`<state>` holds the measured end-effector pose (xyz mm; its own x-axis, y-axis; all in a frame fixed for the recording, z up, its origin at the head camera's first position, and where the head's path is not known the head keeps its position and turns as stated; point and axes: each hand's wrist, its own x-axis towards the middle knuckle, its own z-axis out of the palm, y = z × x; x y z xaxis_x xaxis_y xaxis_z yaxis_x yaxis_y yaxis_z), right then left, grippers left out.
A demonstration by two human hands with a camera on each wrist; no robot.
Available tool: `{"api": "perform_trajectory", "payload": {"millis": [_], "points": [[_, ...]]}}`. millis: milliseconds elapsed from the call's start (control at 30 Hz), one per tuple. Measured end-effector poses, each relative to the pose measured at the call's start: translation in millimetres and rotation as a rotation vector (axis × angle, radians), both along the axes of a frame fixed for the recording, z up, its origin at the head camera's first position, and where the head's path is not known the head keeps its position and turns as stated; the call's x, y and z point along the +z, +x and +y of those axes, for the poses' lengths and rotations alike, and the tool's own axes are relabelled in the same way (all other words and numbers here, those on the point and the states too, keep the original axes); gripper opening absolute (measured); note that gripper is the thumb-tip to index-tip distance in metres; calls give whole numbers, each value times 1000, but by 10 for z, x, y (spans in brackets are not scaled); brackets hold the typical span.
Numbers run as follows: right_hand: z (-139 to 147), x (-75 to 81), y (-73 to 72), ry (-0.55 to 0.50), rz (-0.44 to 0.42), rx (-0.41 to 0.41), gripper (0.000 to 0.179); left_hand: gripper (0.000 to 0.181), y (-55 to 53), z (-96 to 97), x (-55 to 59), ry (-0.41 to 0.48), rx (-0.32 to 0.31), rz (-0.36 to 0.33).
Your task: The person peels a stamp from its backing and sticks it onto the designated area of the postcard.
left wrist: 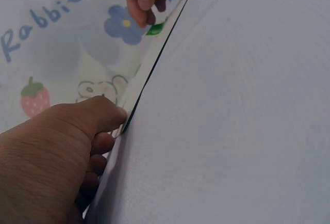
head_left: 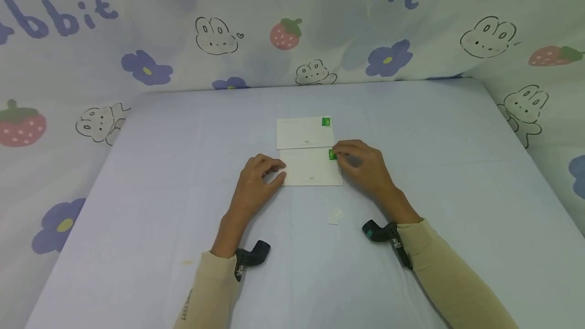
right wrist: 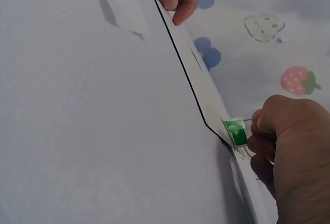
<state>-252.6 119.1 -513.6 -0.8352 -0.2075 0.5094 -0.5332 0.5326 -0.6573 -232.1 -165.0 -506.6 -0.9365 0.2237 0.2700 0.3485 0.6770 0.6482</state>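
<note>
Two white postcards lie one behind the other on the table, the far one (head_left: 299, 133) bearing a green stamp (head_left: 326, 122) in its upper right corner. Another green stamp (right wrist: 236, 132) is at the upper right corner of the near postcard (head_left: 311, 167). My right hand (head_left: 365, 166) pinches that stamp by its right side, and in the right wrist view it stands tilted. My left hand (head_left: 257, 183) rests thumb and forefinger at the near postcard's left edge, the tips a little apart. Its other fingers are loosely bent.
Small whitish paper scraps (head_left: 335, 216) lie in front of the near postcard. A pale cloth (head_left: 160, 207) covers the table. Behind and beside it hangs a curtain (head_left: 256, 24) printed with rabbits, flowers and strawberries. A faint yellowish mark (head_left: 188, 262) is by the left sleeve.
</note>
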Motion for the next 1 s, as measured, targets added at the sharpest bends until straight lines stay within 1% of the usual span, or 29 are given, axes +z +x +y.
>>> {"api": "perform_trajectory", "payload": {"millis": [233,433,533,633,767,833,900,1000], "points": [[-4,-14,-14,90,-62,29,18,16,-5,0,15,-6,6,-14],[-12,2,-13,136,-51,63,18,16,-5,-7,25,-3,3,-13],[-12,-4,-14,153,-43,65,18,16,-6,-7,18,-2,2,-11],[-12,-13,-18,141,-20,35,19,16,-7,-10,2,3,2,-10],[-15,-5,-20,111,61,-1,19,16,-8,-9,-13,3,5,-7],[-17,8,-13,99,94,0,19,16,-7,-6,-13,2,6,-6],[-15,15,-6,90,100,4,19,16,-5,-3,-9,1,5,-4],[-7,8,2,84,68,12,20,16,-6,3,-6,5,-2,2]]}}
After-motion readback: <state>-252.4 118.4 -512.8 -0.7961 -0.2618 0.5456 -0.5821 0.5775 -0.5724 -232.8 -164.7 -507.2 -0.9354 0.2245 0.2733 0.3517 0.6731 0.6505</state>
